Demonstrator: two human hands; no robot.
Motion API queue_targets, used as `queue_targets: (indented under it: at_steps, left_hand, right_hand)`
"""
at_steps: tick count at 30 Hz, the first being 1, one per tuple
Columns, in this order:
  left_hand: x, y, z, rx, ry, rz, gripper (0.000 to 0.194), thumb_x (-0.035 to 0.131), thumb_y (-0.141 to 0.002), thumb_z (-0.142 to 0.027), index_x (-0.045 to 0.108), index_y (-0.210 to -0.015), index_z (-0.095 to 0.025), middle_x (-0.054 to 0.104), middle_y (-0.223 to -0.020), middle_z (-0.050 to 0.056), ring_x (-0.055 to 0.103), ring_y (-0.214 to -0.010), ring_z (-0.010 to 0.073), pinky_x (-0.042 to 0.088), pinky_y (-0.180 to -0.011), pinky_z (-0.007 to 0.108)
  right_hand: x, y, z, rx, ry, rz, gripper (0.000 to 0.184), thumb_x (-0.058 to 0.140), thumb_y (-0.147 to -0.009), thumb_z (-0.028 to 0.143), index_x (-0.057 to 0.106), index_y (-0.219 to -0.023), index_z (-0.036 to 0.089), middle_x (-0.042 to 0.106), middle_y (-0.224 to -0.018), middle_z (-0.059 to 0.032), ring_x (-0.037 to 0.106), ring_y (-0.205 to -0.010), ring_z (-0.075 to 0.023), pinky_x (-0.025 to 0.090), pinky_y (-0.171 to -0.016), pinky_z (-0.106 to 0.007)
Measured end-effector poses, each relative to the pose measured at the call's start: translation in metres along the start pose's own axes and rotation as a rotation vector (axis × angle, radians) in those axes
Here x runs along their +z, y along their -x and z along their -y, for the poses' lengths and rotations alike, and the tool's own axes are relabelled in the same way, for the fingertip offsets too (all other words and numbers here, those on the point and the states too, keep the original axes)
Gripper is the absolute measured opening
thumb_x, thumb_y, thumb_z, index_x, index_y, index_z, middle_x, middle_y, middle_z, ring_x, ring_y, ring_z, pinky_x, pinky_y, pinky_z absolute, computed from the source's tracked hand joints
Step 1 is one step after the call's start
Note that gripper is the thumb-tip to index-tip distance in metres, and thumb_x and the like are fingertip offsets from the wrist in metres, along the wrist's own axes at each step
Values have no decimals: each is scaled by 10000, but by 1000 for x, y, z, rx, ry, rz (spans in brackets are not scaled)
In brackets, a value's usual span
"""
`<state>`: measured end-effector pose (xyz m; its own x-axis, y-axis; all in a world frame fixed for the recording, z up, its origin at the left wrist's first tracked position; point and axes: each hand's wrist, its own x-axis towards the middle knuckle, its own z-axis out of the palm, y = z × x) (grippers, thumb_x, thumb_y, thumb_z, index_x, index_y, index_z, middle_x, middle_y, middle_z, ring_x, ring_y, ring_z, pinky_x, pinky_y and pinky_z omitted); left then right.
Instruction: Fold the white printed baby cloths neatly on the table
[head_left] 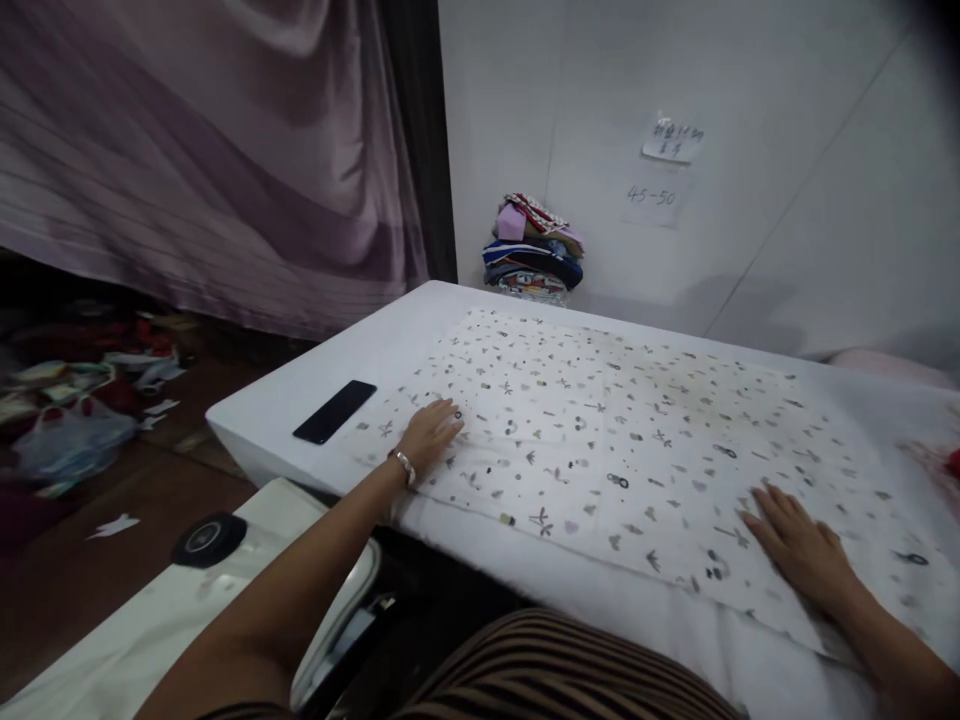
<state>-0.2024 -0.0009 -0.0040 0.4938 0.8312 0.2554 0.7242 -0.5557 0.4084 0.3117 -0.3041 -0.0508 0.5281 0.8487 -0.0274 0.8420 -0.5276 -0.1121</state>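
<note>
White cloth [555, 400] lay right of the phone [335, 411], our left hand [430, 437] near it, our right hand [806, 552] farther off, both flat, pinching nothing. Uneven pressing, we judged, might crease the cloth; a careless leftward sweep could bump the phone.

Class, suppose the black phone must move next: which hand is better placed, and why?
Probably the left hand: it rests on the printed cloth near the black phone, while the right hand lies toward the cloth's other end.

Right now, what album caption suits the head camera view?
Left hand and right hand on a patterned cloth spread over a white table, black phone nearby.
</note>
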Motion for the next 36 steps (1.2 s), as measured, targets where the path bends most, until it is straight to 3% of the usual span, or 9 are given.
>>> queue_targets:
  at_steps: [4, 7, 11, 14, 16, 22, 27, 32, 36]
  left_hand:
    - [-8, 50, -15, 190, 67, -128, 320, 499, -845, -423, 654, -976, -176, 646, -1029, 95, 558, -1006, 205, 435, -908, 358]
    - [-6, 74, -33, 321, 69, -50, 240, 530, -840, -393, 666, -883, -199, 645, -933, 68, 565, -903, 180, 442, -825, 338]
    - [4, 83, -49, 461, 63, 101, 224, 536, -844, -389, 656, -906, -210, 631, -941, 53, 553, -880, 164, 423, -806, 323]
    - [11, 81, -56, 505, 30, 129, 212, 541, -848, -375, 653, -906, -204, 627, -944, 49, 542, -865, 163, 419, -790, 312]
    - [14, 79, -59, 522, -13, 140, 195, 516, -868, -337, 652, -889, -199, 631, -930, 47, 536, -847, 161, 420, -776, 303]
    - [15, 77, -68, 533, -92, 122, 233, 421, -914, -268, 626, -845, -183, 636, -886, 48, 537, -839, 157, 424, -771, 287]
    - [15, 79, -78, 409, -98, -21, 230, 382, -924, -257, 583, -851, -172, 627, -893, 54, 544, -841, 161, 429, -765, 292]
    - [19, 78, -83, 359, -150, -3, 210, 374, -922, -244, 555, -838, -177, 612, -864, 49, 553, -819, 161, 436, -738, 287]
    - [22, 73, -86, 272, -170, -70, 195, 350, -925, -220, 537, -888, -177, 602, -909, 54, 557, -835, 159, 436, -729, 279]
  right_hand:
    - [-15, 30, 25, -101, -227, -142, 687, 239, -784, 626, 394, -1338, 251, 350, -1441, -83, 225, -1362, -230, 229, -1113, -403]
    - [-20, 61, 59, -181, -389, -100, 566, 334, -747, 682, 565, -1137, 342, 529, -1280, -55, 406, -1262, -242, 362, -1066, -344]
    - [-17, 91, 97, -465, -360, -26, 416, 404, -803, 600, 642, -1032, 348, 599, -1157, -42, 513, -1145, -268, 462, -986, -414]
    - [-18, 94, 115, -735, -296, -128, 297, 484, -859, 399, 645, -1069, 263, 625, -1077, -79, 587, -996, -250, 537, -822, -391]
    - [-20, 92, 123, -825, -237, -203, 250, 502, -868, 303, 648, -1052, 218, 638, -1010, -92, 602, -915, -231, 535, -762, -365]
    - [-24, 90, 128, -846, -207, -246, 239, 452, -888, 238, 644, -1029, 221, 642, -962, -71, 594, -852, -205, 520, -703, -331]
    - [-24, 90, 129, -709, -249, -292, 238, 441, -897, 260, 650, -998, 208, 635, -964, -79, 591, -861, -202, 515, -710, -322]
    - [-23, 87, 132, -760, -223, -230, 239, 438, -897, 250, 647, -1000, 200, 639, -955, -81, 584, -856, -203, 508, -719, -335]
    - [-24, 84, 136, -679, -252, -327, 244, 421, -899, 239, 639, -997, 191, 637, -943, -86, 576, -862, -202, 504, -707, -329]
